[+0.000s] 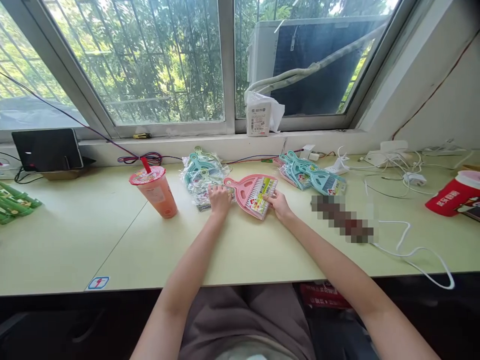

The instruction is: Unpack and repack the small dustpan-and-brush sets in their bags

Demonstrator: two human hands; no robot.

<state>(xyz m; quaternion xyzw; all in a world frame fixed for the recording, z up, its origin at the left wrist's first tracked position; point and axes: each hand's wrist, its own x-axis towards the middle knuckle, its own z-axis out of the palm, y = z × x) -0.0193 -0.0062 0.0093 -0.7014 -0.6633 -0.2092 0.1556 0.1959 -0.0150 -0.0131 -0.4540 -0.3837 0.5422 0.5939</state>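
A pink dustpan [243, 192] with a small brush in it is tilted above the table, its bristles and a yellow-green printed label [260, 195] facing me. My right hand [276, 204] grips its right edge, thumb over the label side. The looped handle points left, close beside the fingers of my left hand [220, 200]. That hand is closed, fingers bent down at the front of a pile of plastic-wrapped dustpan sets [202, 172], teal and green. What its fingertips hold, if anything, is hidden. More wrapped teal and pink sets [311, 172] lie behind to the right.
A pink drink cup with a straw [153, 192] stands left of the pile. A tablet [48, 150] leans at the back left. On the right are white cables [405, 250], a blurred object [343, 220] and a red cup [455, 195]. A tissue pack [258, 119] sits on the sill.
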